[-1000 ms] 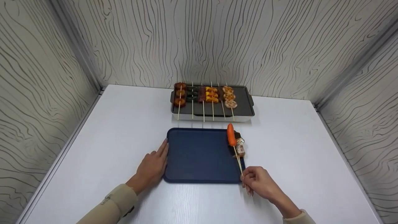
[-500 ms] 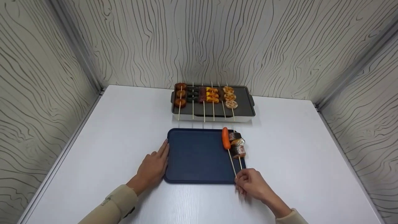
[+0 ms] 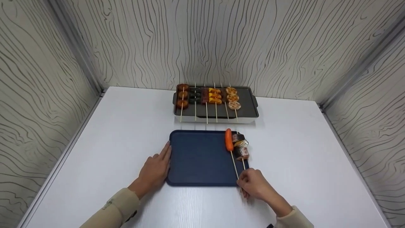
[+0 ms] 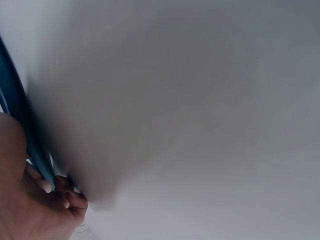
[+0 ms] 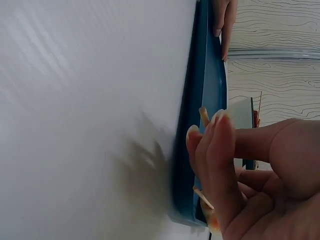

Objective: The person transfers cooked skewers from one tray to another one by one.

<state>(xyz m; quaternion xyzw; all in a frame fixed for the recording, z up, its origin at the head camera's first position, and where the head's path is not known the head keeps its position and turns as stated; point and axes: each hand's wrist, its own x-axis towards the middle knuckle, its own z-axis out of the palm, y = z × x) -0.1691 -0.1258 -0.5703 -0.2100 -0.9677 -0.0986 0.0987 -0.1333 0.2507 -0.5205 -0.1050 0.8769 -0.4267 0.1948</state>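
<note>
In the head view, a dark blue tray (image 3: 199,158) lies on the white table. My left hand (image 3: 155,169) rests along its left rim, two fingers extended against the edge. At the tray's right side, my right hand (image 3: 251,183) pinches the stick of a sausage skewer (image 3: 229,140). The orange sausage lies over the tray, pointing away. Just right of it, along the right rim, is a skewer of dark, silvery-skinned chunks (image 3: 241,148); my hand partly hides its stick. The right wrist view shows a stick end (image 5: 204,116) between thumb and fingers, with another stick end (image 5: 202,197) lower down.
Behind the tray stands a grill (image 3: 248,109) with a black top. Several skewers lie across it, including lotus-root slices (image 3: 234,97) and yellow pieces (image 3: 215,96). Wood-patterned panels (image 3: 202,44) enclose the table (image 3: 294,136) at the back and sides.
My right hand has moved left, carrying the sausage skewer off the dark chunk skewer to a spot beside it, and lately shifts little. My left hand stays on the tray's rim.
</note>
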